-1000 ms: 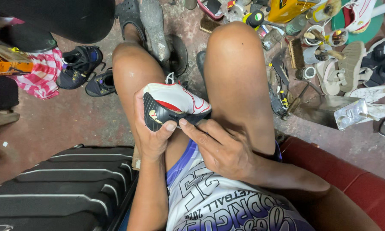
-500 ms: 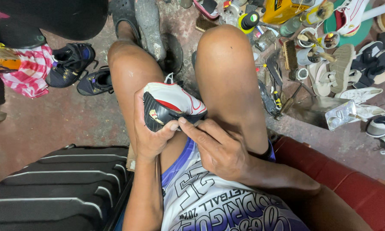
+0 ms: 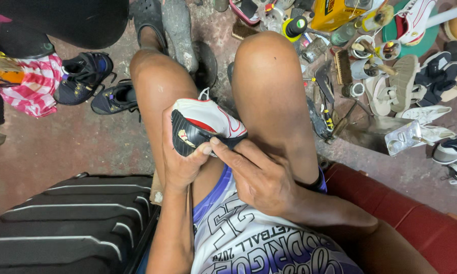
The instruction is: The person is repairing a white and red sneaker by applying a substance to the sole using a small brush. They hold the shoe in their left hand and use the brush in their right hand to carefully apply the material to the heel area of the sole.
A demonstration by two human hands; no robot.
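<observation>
A small white, red and black sneaker rests between my bare knees, its black sole turned toward me. My left hand wraps around the heel from the left, thumb pressed on the sole. My right hand comes in from the right, its forefinger and thumb pinched against the sole's edge next to the left thumb. Whether the right fingers hold a small tool or thread is hidden.
A dark ribbed suitcase lies at lower left. A pair of dark sneakers sits on the floor at left beside red-and-white cloth. Tools, glue pots, a brush and loose shoes crowd the right. A red seat edges lower right.
The view has shifted slightly. Both hands stay on the sneaker, and the right fingers have crept a little along the sole's edge.
</observation>
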